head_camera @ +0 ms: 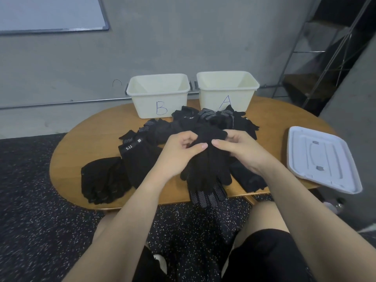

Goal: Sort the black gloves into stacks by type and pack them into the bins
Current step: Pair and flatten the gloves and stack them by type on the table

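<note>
A heap of black gloves (pixel 203 121) lies across the middle of the wooden table (pixel 85 139). My left hand (pixel 181 148) and my right hand (pixel 242 149) both grip the cuff of a black knit glove (pixel 205 169), whose fingers hang toward the table's near edge. Under it a glove with white grip dots (pixel 207 197) sticks out over the edge. A glove marked 5.11 (pixel 140 159) lies to the left, and beside it sits a small stack of black mesh gloves (pixel 103 180). Bin B (pixel 160 98) and bin A (pixel 227 92), both white, stand empty at the back.
A white lid or tray (pixel 321 159) lies upside down on the table's right end. A grey wall is behind the bins, with a metal shelf frame (pixel 317 58) at the right. My knees are under the table's near edge on speckled dark flooring.
</note>
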`<state>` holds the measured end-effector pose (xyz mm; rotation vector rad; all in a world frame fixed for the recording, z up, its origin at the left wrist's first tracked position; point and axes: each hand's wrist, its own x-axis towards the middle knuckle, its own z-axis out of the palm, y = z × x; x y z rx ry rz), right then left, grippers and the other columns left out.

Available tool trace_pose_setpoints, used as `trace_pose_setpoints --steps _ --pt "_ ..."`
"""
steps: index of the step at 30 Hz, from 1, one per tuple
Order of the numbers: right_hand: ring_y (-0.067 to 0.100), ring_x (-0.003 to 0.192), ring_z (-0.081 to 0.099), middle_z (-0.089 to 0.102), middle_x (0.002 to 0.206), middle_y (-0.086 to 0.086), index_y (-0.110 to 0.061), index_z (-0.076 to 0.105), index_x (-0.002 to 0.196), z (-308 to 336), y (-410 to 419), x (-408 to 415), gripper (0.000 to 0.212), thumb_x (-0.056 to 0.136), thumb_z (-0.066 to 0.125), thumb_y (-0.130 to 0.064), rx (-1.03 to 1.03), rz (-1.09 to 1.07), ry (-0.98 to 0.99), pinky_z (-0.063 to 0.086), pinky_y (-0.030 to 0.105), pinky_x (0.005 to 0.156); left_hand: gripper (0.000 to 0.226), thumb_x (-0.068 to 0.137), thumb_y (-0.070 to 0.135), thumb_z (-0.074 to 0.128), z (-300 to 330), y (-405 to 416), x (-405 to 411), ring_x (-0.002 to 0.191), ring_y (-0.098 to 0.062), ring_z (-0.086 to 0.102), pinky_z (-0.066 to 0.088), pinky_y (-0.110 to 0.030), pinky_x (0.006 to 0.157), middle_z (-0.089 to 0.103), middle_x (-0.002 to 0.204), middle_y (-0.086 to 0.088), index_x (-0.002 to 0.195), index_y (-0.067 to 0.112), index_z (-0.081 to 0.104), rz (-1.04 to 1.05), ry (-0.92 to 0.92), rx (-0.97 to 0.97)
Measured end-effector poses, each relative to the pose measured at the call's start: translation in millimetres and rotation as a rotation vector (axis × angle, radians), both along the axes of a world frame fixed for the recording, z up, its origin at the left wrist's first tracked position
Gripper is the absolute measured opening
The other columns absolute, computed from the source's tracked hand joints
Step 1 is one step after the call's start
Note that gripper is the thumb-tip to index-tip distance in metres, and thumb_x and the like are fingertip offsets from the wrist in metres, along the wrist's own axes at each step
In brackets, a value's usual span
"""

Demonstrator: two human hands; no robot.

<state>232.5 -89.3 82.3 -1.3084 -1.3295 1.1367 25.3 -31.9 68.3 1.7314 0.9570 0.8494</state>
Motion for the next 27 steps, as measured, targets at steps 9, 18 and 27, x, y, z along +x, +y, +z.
trace_pose_setpoints --steps 9,18,27 --pt "0.047 0.090 0.071 0.075 0.101 0.021 -0.004 0.069 0.108 -30 -20 -7 0.027 0.105 0.057 -0.028 0.015 -0.011 -0.040 0.059 0.056 0.078 0.052 0.085 0.054 0.071 -7 -16 -2 0.071 -0.021 0.058 0.051 -0.045 0.070 0.064 0.078 -0.028 0.089 0.003 0.063 0.004 0.025 -0.040" --pt "0.039 0.072 0.071 0.077 0.082 0.008 -0.010 0.069 0.085 -51 -17 -10 0.024 0.104 0.058 -0.020 -0.095 -0.059 -0.126 0.057 0.049 0.068 0.077 0.079 0.073 0.068 -50 -3 1 0.072 -0.021 0.055 0.057 -0.054 0.073 0.064 0.080 -0.028 0.097 -0.001 0.057 0.065 0.109 -0.088" --pt "0.051 0.071 0.067 0.078 0.089 0.009 -0.003 0.067 0.094 -92 22 2 0.020 0.104 0.060 -0.019 -0.210 -0.094 -0.179 0.057 0.053 0.060 0.035 0.100 0.025 0.067 -80 26 15 0.050 -0.029 0.058 0.049 -0.032 0.041 0.061 0.070 -0.026 0.078 0.003 0.052 0.192 0.279 -0.069"
